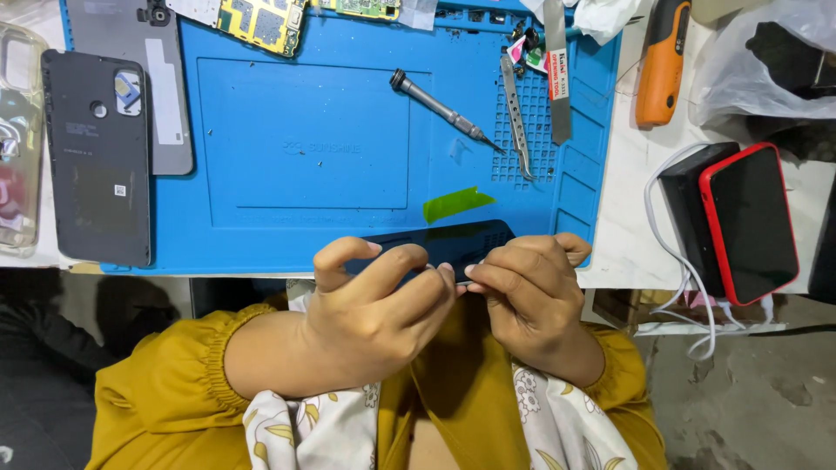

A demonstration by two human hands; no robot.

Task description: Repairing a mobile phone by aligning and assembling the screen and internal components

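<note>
A dark phone [457,239] lies at the near edge of the blue work mat [305,148], and both hands grip it. My left hand [379,300] curls over its left part, fingers on top. My right hand [531,292] holds its right end, fingertips pinched against the left hand's fingertips at the phone's near edge. A green strip of tape [457,204] sticks up just beyond the phone. Much of the phone is hidden by my fingers.
On the mat lie a screwdriver [440,109], tweezers [516,117], a flat metal opening tool [558,74] and a circuit board [261,22]. A black back cover [96,157] and grey panel [139,78] lie left. Right: orange tool [662,61], red-edged phone [749,222], white cable [684,278].
</note>
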